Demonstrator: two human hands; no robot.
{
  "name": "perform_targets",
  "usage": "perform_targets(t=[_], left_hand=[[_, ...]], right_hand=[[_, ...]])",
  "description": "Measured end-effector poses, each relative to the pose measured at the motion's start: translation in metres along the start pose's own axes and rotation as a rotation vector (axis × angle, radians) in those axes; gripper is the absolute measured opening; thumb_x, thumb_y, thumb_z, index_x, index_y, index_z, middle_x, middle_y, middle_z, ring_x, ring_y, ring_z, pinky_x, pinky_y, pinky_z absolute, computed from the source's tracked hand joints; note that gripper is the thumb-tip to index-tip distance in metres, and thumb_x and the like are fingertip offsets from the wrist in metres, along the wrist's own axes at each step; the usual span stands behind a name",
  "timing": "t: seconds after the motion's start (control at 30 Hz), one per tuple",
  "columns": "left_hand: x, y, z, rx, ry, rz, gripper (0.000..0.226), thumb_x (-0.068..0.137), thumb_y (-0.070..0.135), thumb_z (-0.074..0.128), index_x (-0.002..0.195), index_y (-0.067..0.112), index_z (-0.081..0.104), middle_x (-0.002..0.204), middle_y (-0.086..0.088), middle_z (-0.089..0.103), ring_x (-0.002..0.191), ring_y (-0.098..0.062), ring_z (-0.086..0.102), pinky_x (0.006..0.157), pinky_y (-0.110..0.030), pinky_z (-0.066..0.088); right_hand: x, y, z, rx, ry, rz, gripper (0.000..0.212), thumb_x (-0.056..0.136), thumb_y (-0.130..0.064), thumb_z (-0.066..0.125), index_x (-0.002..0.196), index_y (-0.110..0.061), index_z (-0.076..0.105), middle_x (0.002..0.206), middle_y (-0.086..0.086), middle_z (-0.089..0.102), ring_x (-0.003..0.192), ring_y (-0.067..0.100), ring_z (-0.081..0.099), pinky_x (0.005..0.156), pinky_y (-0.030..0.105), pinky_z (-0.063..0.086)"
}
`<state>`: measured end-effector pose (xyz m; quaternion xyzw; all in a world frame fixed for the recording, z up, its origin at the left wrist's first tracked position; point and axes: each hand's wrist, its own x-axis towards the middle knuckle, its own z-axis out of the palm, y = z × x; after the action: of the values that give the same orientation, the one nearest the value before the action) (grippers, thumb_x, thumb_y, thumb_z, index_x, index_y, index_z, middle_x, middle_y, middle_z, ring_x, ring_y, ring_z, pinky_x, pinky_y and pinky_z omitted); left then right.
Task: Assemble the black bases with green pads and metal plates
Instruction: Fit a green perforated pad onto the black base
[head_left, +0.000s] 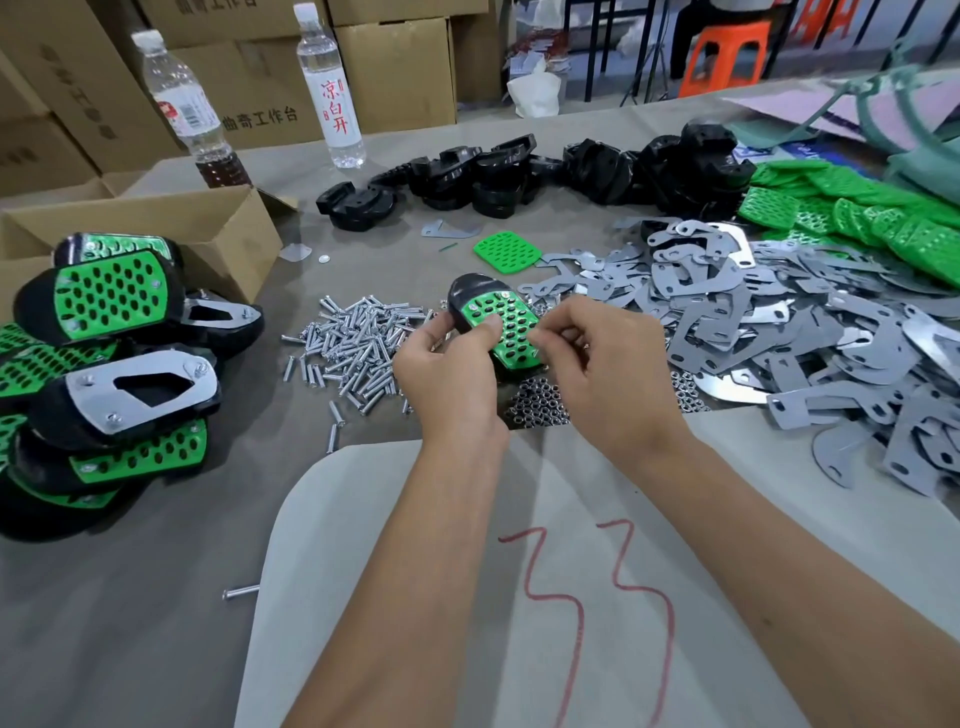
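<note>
Fingers (558, 332) of the right hand (597, 374) are curled and pinched together at the edge of a green pad (506, 325), but whatever small thing they may pinch is too tiny to make out. That pad sits on a black base (470, 293), and the left hand (447, 369) grips the base from the side, with its thumb pressed on the pad. Both hands hold the piece up over the counter (156, 597). Closest to the person lies a pale sheet (467, 597) with red marks drawn on it, and both arms cover part of it. Under the hands is a small heap of nuts (537, 402), half hidden by the wrists. Just left of the hands is a pile of screws (353, 345), and one stray screw (240, 592) lies near the sheet. At the left edge is a stack of finished pieces (119, 374), cut off by the side of the picture. To the right spreads a big pile of metal plates (779, 332). One loose green pad (506, 252) lies past the hands. Farther back is a row of black bases (519, 176), a heap of green pads (857, 213) at the right, an open cardboard box (156, 228), and two bottles (330, 88) with blurry labels.
</note>
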<state>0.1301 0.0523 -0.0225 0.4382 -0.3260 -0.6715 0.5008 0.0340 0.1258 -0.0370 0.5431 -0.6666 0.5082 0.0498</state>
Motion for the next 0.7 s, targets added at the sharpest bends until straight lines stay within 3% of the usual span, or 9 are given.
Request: perform_targets(t=[0.1, 0.17, 0.23, 0.3, 0.4, 0.43, 0.53, 0.63, 0.7], left_hand=[[0.0027, 0.0015, -0.0024, -0.003, 0.016, 0.01, 0.035, 0.084, -0.004, 0.076, 0.118, 0.001, 0.068, 0.108, -0.027, 0.074, 0.101, -0.046, 0.072, 0.089, -0.07, 0.055], [0.0029, 0.0042, -0.0035, -0.005, 0.007, 0.039, 0.034, 0.084, -0.005, 0.076, 0.116, 0.002, 0.068, 0.106, -0.026, 0.074, 0.101, -0.045, 0.073, 0.089, -0.066, 0.057], [0.0039, 0.0015, -0.003, 0.069, -0.032, 0.112, 0.03, 0.083, -0.007, 0.076, 0.107, 0.009, 0.069, 0.087, -0.012, 0.076, 0.09, -0.035, 0.076, 0.087, -0.058, 0.06], [0.0024, -0.0016, -0.001, 0.124, -0.065, 0.149, 0.031, 0.082, -0.007, 0.077, 0.101, 0.015, 0.068, 0.07, 0.002, 0.071, 0.075, -0.022, 0.073, 0.08, -0.049, 0.063], [0.0068, -0.0033, -0.0004, 0.057, -0.066, 0.047, 0.029, 0.085, -0.007, 0.074, 0.112, 0.004, 0.07, 0.096, -0.014, 0.076, 0.076, -0.026, 0.072, 0.064, -0.041, 0.063], [0.0076, -0.0028, -0.0008, 0.038, -0.059, 0.031, 0.03, 0.085, -0.007, 0.073, 0.114, 0.001, 0.069, 0.103, -0.02, 0.075, 0.08, -0.03, 0.073, 0.066, -0.041, 0.061], [0.0082, -0.0022, -0.0008, 0.001, -0.057, 0.051, 0.032, 0.085, -0.01, 0.074, 0.111, 0.006, 0.066, 0.102, -0.022, 0.075, 0.094, -0.037, 0.076, 0.077, -0.045, 0.063], [0.0056, -0.001, 0.0019, -0.063, -0.088, 0.007, 0.035, 0.085, -0.01, 0.073, 0.116, 0.005, 0.065, 0.093, -0.014, 0.076, 0.08, -0.025, 0.077, 0.061, -0.031, 0.06], [0.0056, 0.0001, 0.0031, -0.099, -0.1, -0.009, 0.034, 0.086, -0.01, 0.072, 0.116, 0.005, 0.064, 0.094, -0.015, 0.077, 0.075, -0.022, 0.077, 0.059, -0.03, 0.059]], right_hand=[[0.0012, 0.0007, 0.0023, 0.068, -0.006, 0.031, 0.013, 0.093, -0.012, 0.075, 0.081, -0.007, 0.072, 0.063, -0.011, 0.06, 0.058, 0.008, 0.054, 0.059, 0.022, 0.043], [0.0031, 0.0031, 0.0022, 0.167, -0.027, 0.105, 0.013, 0.091, -0.011, 0.077, 0.079, -0.007, 0.072, 0.061, -0.008, 0.062, 0.056, 0.015, 0.056, 0.056, 0.028, 0.045], [0.0039, 0.0056, 0.0008, 0.177, -0.063, 0.145, 0.016, 0.091, -0.011, 0.078, 0.077, -0.006, 0.071, 0.061, 0.001, 0.064, 0.057, 0.024, 0.059, 0.057, 0.041, 0.052], [0.004, 0.0061, -0.0029, 0.063, -0.08, 0.09, 0.017, 0.093, -0.012, 0.076, 0.077, -0.007, 0.069, 0.063, 0.003, 0.065, 0.058, 0.025, 0.06, 0.061, 0.045, 0.053], [0.0039, 0.0011, -0.0047, -0.126, -0.112, -0.06, 0.014, 0.095, -0.011, 0.072, 0.083, -0.004, 0.067, 0.073, 0.004, 0.067, 0.067, 0.025, 0.059, 0.067, 0.045, 0.049], [0.0034, 0.0001, -0.0033, -0.124, -0.131, -0.058, 0.014, 0.095, -0.011, 0.071, 0.084, -0.004, 0.067, 0.075, 0.005, 0.067, 0.068, 0.025, 0.058, 0.069, 0.046, 0.048], [0.0025, 0.0002, -0.0014, 0.075, -0.088, 0.129, 0.017, 0.091, -0.014, 0.078, 0.079, -0.006, 0.069, 0.068, 0.004, 0.067, 0.063, 0.022, 0.057, 0.066, 0.043, 0.05], [0.0023, 0.001, -0.0025, 0.316, 0.012, 0.316, 0.022, 0.083, -0.017, 0.086, 0.083, -0.01, 0.066, 0.068, 0.002, 0.064, 0.062, 0.026, 0.056, 0.063, 0.05, 0.057], [0.0035, 0.0022, -0.0042, 0.516, 0.025, 0.465, 0.031, 0.082, -0.023, 0.088, 0.095, -0.015, 0.061, 0.074, 0.001, 0.057, 0.064, 0.017, 0.054, 0.058, 0.051, 0.061]])
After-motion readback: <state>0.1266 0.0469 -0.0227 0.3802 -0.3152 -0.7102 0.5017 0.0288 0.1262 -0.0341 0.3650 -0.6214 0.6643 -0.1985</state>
